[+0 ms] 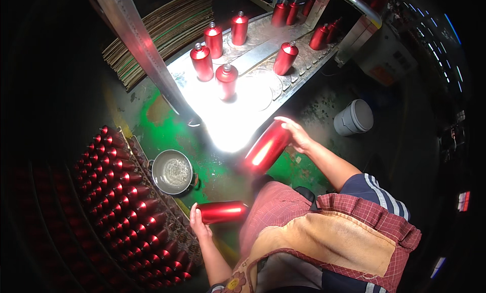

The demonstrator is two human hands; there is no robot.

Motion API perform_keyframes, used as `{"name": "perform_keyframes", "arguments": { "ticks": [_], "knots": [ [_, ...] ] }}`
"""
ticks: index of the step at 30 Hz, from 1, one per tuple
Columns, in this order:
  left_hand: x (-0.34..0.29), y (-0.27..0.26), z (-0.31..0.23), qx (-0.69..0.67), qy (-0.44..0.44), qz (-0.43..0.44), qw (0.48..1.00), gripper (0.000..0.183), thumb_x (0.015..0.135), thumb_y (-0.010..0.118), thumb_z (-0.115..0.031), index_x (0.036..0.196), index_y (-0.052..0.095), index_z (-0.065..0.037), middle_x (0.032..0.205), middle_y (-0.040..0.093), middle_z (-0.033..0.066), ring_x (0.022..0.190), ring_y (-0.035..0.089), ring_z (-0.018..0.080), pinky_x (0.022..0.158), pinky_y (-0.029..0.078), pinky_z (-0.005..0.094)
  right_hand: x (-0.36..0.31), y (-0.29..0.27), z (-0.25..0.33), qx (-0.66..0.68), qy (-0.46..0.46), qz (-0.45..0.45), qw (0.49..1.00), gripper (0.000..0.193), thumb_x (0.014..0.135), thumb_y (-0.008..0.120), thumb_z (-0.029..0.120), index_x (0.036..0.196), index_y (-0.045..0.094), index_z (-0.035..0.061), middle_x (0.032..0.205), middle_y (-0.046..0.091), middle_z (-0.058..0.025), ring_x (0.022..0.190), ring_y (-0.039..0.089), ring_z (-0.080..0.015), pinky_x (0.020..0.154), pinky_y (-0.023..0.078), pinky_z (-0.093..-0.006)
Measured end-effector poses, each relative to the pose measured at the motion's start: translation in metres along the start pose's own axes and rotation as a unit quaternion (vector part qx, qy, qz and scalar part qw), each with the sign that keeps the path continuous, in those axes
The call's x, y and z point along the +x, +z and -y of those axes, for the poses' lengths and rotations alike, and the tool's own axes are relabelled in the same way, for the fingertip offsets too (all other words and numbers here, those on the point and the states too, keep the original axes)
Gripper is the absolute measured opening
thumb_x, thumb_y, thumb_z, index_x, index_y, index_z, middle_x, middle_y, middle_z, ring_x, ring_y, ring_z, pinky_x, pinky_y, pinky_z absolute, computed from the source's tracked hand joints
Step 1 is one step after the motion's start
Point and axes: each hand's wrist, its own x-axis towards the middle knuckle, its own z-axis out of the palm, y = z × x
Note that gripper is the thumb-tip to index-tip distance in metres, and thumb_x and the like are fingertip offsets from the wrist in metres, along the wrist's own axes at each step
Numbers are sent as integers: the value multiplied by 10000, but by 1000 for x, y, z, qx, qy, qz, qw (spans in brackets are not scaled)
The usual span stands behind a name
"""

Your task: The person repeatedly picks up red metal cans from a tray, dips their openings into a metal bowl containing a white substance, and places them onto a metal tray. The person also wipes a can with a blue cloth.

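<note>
My left hand (198,222) is closed around one end of a shiny red metal bottle (223,212), which lies nearly level above the floor at my left side. A second red metal bottle (267,150) is in my right hand (297,134), gripped at its upper end and tilted down to the left, close to the table's bright near end. The neck of each held bottle is hidden. Several similar red bottles (226,82) stand upright with their necks up on the metal conveyor table (260,55) in front of me.
Rows of red bottles (121,207) fill the left side. Beside them on the green floor (207,164) stands a metal pot (172,172). A white lidded bucket (353,117) is at the right. Stacked flat sheets (157,32) lie behind a metal post (136,45) at the far left.
</note>
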Motion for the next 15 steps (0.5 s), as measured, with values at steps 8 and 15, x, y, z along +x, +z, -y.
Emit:
{"name": "perform_keyframes", "arguments": {
  "ticks": [8,15],
  "knots": [
    [65,380,-94,227,308,263,885,438,755,782,11,1179,676,-17,1171,650,114,1142,573,213,1024,429,365,85,-185,217,-520,-404,-359,662,441,753,759,225,1188,698,270,1133,600,-137,1119,538,-289,993,446,-375],
    [145,662,-88,453,465,216,729,370,716,823,-178,1074,754,-236,1352,523,106,1170,526,326,976,477,417,293,-276,322,-510,-327,-379,700,416,764,738,258,1168,697,352,1386,421,-166,1240,425,-406,1070,388,-414]
  ]
}}
